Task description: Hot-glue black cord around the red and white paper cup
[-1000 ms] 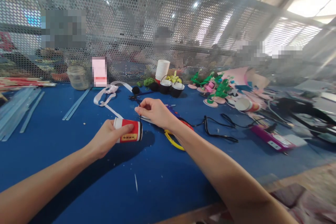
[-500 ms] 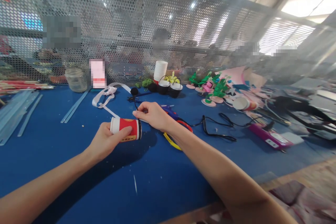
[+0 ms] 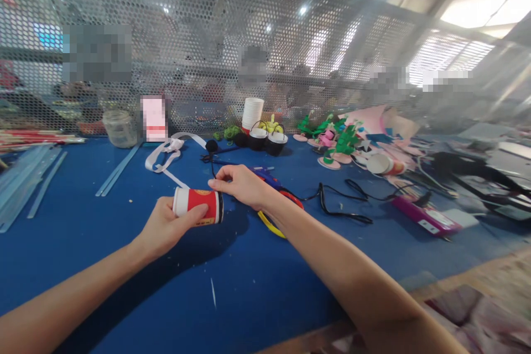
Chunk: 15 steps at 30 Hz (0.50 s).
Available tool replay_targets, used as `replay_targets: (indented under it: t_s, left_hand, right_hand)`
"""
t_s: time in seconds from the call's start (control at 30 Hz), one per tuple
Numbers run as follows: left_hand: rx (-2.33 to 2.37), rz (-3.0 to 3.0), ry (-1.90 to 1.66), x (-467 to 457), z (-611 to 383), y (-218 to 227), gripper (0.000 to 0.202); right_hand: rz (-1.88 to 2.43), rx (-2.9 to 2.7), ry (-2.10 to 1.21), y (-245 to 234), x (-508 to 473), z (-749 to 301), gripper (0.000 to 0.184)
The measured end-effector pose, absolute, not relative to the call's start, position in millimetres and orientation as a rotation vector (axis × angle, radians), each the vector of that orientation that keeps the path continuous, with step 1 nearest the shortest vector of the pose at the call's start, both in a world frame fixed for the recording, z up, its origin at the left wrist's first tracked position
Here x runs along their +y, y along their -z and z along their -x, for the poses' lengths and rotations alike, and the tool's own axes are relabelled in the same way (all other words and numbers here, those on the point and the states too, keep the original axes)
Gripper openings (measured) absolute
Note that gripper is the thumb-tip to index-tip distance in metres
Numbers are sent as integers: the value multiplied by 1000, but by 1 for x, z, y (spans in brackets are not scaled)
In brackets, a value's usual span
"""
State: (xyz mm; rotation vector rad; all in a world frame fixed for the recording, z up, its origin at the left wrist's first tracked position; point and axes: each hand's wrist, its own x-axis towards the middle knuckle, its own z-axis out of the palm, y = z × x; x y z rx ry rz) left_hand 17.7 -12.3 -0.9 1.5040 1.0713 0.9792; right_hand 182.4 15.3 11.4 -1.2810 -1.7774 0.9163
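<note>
A red paper cup (image 3: pixel 197 206) lies on its side, held just above the middle of the blue bench (image 3: pixel 124 271), its dark end turned to my right. My left hand (image 3: pixel 166 227) wraps it from below, with the thumb pressed on its wall. My right hand (image 3: pixel 240 183) is at that dark end, thumb and forefinger pinched on a thin black cord (image 3: pixel 213 166) that runs toward the far edge. Yellow and red loops (image 3: pixel 271 224) lie under my right wrist. Near the far edge are a white ribbon (image 3: pixel 166 155), two small black buckets (image 3: pixel 267 141) and a stack of white cups (image 3: pixel 253 112). Clear sticks (image 3: pixel 25 177) lie along the left edge.
</note>
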Motion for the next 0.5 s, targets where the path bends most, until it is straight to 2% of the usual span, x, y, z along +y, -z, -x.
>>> replay_targets:
  t_s: [0.5]
  left_hand:
    - [1023,-1432,-1005,-13,-17,1,12]
  right_hand:
    - [1259,-1739,-1107,-7,18,-186,27]
